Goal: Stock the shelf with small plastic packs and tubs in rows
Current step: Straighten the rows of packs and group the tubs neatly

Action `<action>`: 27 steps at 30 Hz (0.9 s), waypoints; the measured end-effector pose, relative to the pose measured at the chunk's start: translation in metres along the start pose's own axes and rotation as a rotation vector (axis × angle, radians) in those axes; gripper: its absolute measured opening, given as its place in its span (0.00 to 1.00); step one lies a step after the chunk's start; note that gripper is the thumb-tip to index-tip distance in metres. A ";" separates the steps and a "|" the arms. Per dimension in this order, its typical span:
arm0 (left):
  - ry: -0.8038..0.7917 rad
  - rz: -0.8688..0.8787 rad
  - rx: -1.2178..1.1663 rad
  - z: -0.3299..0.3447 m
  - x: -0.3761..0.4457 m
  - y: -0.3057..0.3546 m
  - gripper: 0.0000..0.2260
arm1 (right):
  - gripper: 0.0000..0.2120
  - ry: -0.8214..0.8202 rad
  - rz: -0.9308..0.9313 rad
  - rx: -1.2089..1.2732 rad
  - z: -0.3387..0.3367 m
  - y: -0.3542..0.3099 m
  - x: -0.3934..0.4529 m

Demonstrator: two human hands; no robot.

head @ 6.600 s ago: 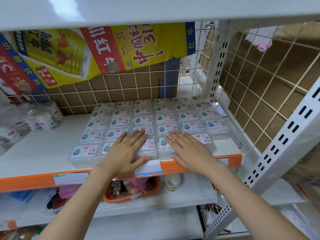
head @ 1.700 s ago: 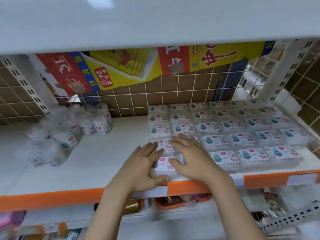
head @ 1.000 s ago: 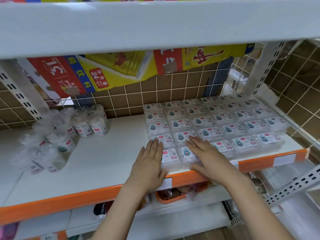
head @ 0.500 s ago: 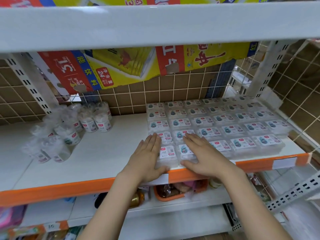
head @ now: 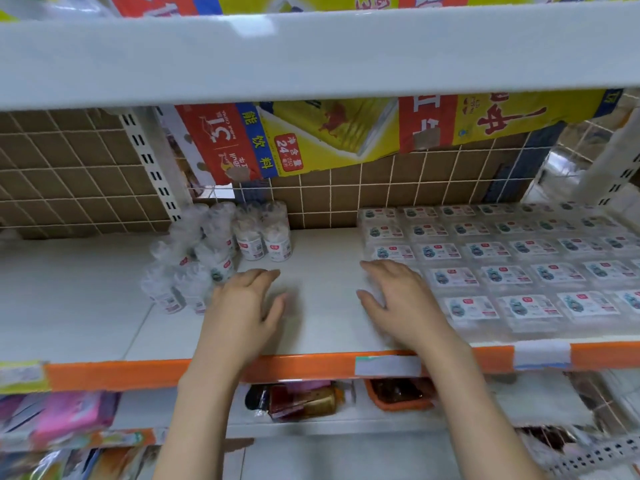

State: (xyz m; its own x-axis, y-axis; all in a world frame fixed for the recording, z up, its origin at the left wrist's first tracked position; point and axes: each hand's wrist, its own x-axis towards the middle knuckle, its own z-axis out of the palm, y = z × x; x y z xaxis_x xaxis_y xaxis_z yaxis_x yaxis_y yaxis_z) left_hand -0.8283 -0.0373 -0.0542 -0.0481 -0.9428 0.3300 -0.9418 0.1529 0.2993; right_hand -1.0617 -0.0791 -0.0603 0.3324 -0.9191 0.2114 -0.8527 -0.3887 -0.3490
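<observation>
White shelf point(head: 311, 327): my left hand point(head: 242, 306) hovers spread, nearer the tubs point(head: 221, 254) leftward; right hand point(head: 398, 299), seemingly flat, touches the packs point(head: 502, 271).

Single head cam, wide-angle, close in, facing forward and slightly down into the shelf point(head: 311, 336) bay from its front edge; edges look smeared, probably motion blur.

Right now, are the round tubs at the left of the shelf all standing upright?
No. The back tubs stand upright, while the front tubs tilt in a loose cluster.
</observation>
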 end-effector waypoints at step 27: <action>-0.280 0.145 0.203 -0.031 0.153 -0.196 0.09 | 0.12 0.068 -0.026 -0.182 0.068 -0.128 0.129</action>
State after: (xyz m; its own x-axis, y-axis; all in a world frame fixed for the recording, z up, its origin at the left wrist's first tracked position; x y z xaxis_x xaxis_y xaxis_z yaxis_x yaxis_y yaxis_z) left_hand -0.6408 -0.2024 -0.0349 -0.2480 -0.9646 0.0903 -0.9641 0.2548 0.0744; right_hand -0.8821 -0.1518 -0.0505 0.3329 -0.8999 0.2819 -0.9049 -0.3889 -0.1731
